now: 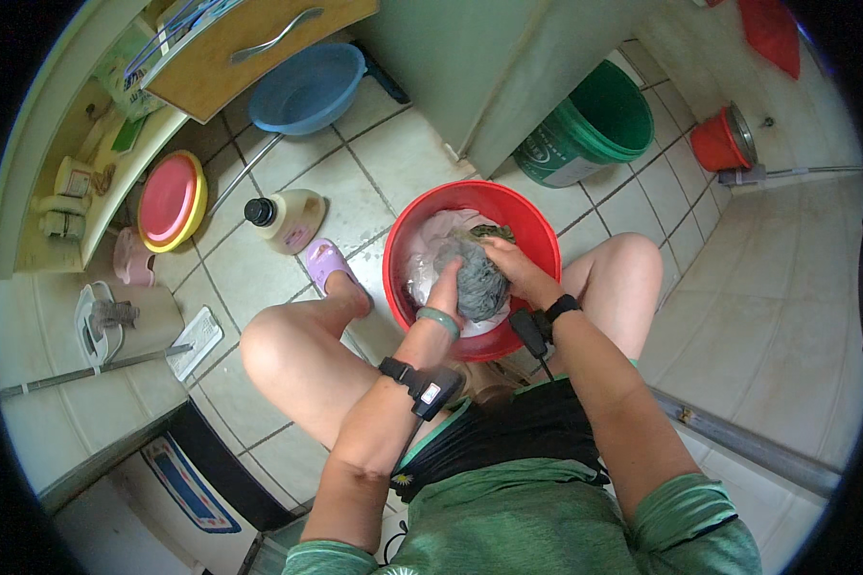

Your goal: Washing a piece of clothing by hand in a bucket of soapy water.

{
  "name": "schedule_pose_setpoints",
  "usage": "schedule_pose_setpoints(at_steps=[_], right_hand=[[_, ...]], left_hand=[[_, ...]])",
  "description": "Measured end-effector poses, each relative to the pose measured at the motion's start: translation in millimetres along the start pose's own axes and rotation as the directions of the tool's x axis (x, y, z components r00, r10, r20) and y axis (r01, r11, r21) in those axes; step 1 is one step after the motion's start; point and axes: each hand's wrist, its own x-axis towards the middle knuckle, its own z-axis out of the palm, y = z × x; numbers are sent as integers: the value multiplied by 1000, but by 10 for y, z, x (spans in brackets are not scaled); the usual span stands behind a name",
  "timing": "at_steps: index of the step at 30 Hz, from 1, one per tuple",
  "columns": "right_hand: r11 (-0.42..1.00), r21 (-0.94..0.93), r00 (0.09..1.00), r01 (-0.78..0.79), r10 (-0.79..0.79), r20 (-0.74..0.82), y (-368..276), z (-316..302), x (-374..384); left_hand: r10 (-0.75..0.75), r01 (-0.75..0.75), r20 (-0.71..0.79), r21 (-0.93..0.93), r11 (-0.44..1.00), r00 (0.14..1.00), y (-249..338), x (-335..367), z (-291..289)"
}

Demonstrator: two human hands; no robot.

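Between my knees stands a round red tub [400, 220]. Inside it lies pale pinkish-white cloth [451, 225], with a dark green patterned piece [494, 232] near the far side. A bunched wad of wet-looking grey cloth [481, 287] is held over the tub. My left hand [445, 290] presses its left side, thumb on top. From the right, my right hand [514, 268] closes on its upper edge. The fingertips of both hands are partly hidden by the cloth.
A cream jug with a black cap [286, 218] stands on the tiles to the left. Beyond are a blue basin [307, 91], red and yellow basins [171, 199], and an open drawer [259, 48]. Right of the tub stand a green bucket [571, 144] and a small red bucket [714, 146].
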Motion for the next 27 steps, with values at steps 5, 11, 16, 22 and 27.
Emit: schedule_pose_setpoints(at_steps=[5,11,16,22,27], right_hand=[[439,-703,742,559,-644,188,86,122,-132],[221,-915,814,338,-557,166,166,733,-553],[64,-981,771,185,-628,104,162,434,-230],[371,-917,876,149,-480,-52,29,266,-60],[559,-791,774,250,-606,-184,59,-156,285]], left_hand=[[71,-77,-297,-9,997,952,191,220,-269],[289,-266,-210,133,955,934,175,435,-587],[100,-100,-77,-4,995,992,59,366,-317],[112,-111,-99,9,994,989,214,-28,-99],[273,-248,-159,161,955,949,378,-3,-252]])
